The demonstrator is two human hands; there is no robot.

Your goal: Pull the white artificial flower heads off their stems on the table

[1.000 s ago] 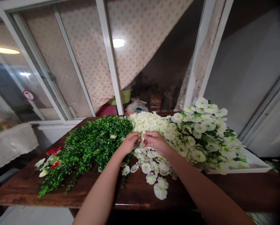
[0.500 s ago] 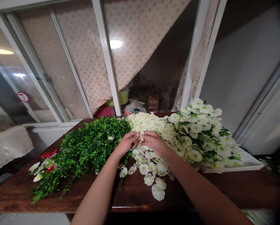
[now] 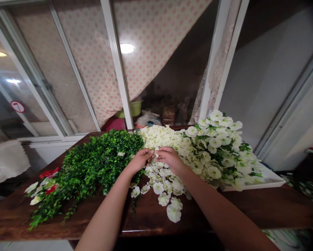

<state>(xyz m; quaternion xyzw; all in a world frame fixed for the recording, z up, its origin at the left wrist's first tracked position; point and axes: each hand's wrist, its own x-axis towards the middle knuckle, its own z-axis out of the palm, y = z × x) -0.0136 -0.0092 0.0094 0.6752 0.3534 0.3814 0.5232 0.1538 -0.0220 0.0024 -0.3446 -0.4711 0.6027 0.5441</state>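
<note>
My left hand (image 3: 138,161) and my right hand (image 3: 169,157) meet fingertip to fingertip over a spread of loose white artificial flowers (image 3: 163,184) on a dark wooden table (image 3: 67,223). Both hands pinch one small white flower piece (image 3: 155,152) between them. A heap of smaller cream blossoms (image 3: 162,136) lies just beyond the fingers. To the left of my left hand lies a pile of green artificial foliage (image 3: 93,164).
A white tray (image 3: 270,179) at the right holds bunches of white flowers with green leaves (image 3: 221,150). Red and white flowers (image 3: 42,181) lie at the foliage's left end. Behind the table are sliding window frames, a dotted curtain and a green basin (image 3: 134,108).
The camera has drifted slightly, so the scene sits a little further left. Both hands stay together at the same spot on the flowers.
</note>
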